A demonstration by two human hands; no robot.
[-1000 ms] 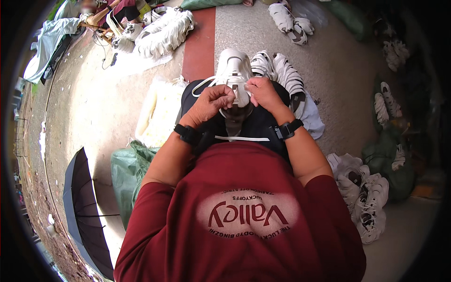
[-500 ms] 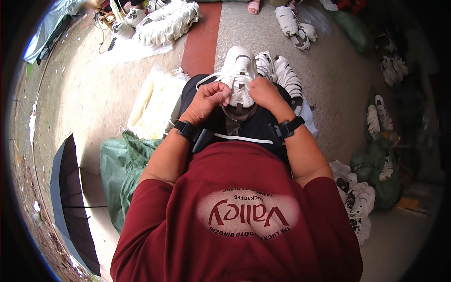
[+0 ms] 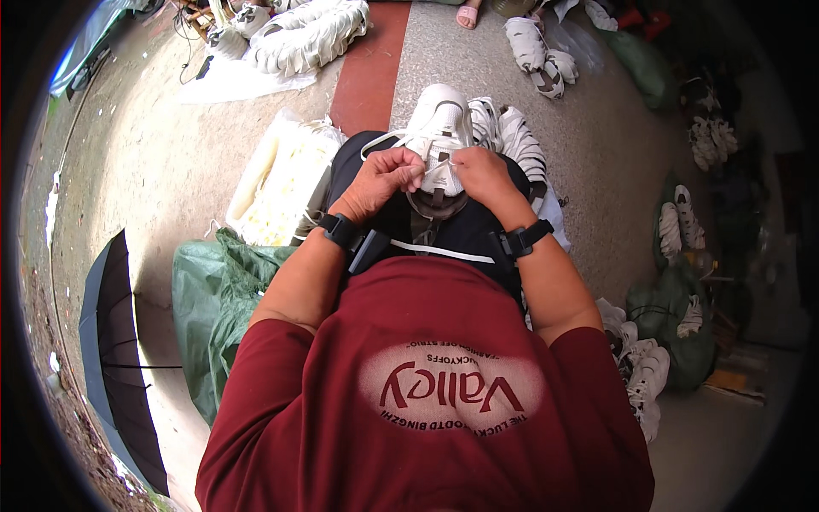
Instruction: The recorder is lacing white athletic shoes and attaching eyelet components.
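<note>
A white sneaker [image 3: 441, 128] with a dark brown patch at its near end rests on my lap, between my hands. A white shoelace [image 3: 381, 137] loops out from its left side and runs back toward my left hand. My left hand [image 3: 383, 181] is closed in a pinch at the sneaker's left edge, with the lace at its fingers. Against the right edge, my right hand [image 3: 486, 177] is closed too, its fingertips pinching a thin strand of lace by the eyelets. The fingers hide part of the lacing.
Several laced sneakers [image 3: 522, 147] lie just beyond my right knee. An open bag of pale laces [image 3: 281, 183] stands on the left, near a green sack [image 3: 223, 299] and a black umbrella [image 3: 128, 358]. More shoes [image 3: 648, 375] are at the right; a bundle [image 3: 311, 38] lies ahead.
The whole view has shifted slightly. My right fingers have turned and come a little closer to the middle of the sneaker; my left hand keeps nearly the same pinch.
</note>
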